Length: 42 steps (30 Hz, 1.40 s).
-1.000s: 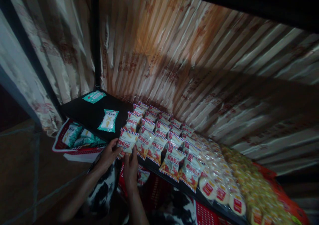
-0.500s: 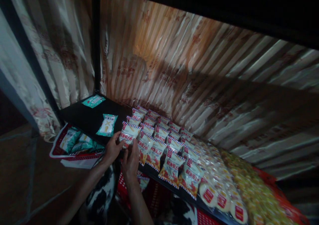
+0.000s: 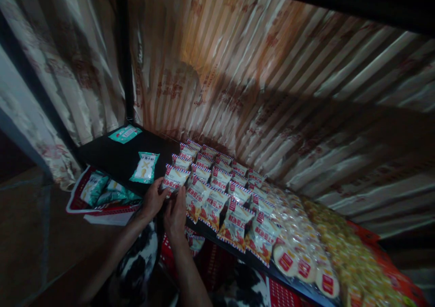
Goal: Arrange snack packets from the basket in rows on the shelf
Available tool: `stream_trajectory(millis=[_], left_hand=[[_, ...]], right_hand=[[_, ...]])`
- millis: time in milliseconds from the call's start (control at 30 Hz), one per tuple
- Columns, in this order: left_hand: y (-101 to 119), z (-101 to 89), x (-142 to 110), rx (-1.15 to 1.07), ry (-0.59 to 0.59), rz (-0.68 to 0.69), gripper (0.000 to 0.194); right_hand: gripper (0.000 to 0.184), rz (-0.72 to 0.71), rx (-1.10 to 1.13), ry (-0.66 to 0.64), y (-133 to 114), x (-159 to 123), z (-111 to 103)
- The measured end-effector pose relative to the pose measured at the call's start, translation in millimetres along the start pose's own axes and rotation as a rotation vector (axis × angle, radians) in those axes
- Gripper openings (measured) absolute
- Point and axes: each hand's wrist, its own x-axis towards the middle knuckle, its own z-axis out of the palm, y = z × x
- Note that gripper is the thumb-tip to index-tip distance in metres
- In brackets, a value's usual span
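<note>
My left hand point(image 3: 154, 202) and my right hand point(image 3: 176, 216) are closed around the two sides of a white snack bag point(image 3: 174, 178) with red lettering and a striped top edge. It stands upright at the left end of the rows of matching snack bags point(image 3: 213, 206) on the black shelf point(image 3: 112, 158). Fingers and palms cover its lower part. To the left of my hands lies a teal snack packet point(image 3: 144, 167), and farther back is a second teal packet point(image 3: 125, 134).
Below the shelf's left end, a red basket point(image 3: 76, 198) with a white rim holds several teal packets. Right of the bags lie clear-wrapped round crackers point(image 3: 306, 269) and many small yellow-wrapped pieces point(image 3: 353, 252). A pleated curtain point(image 3: 272, 94) hangs behind; a black post point(image 3: 125, 62) rises at the back corner.
The view has shifted slightly. Both hands stay on the same snack bag, my right hand's fingers now lower on its side. The other bags look unmoved.
</note>
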Motion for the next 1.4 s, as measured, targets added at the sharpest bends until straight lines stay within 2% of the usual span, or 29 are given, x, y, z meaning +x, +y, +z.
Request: stream_trajectory(millis=[333,633,1000,1233,1400], left_hand=[[3,7.8,-1,0.023,0.018,-0.016,0.043],[-3,14.2,0,0.06,0.027,0.032,0.043],[0,12.5,-2,0.206,0.062,0.113,0.041],[-3,9.3,1,0.245,0.039,0.149,0.043],[-2,10.8,3,0.26,0.044,0.179,0.038]], right_hand=[[0.05,-0.046,-0.021,0.0,6,-1,-10],[0.048,-0.118,-0.022,0.005,13,-1,-23],[0.047,-0.073,0.01,-0.026,2,11,-11],[0.048,-0.048,-0.028,0.016,7,9,4],[0.049,-0.036,-0.032,0.019,8,9,7]])
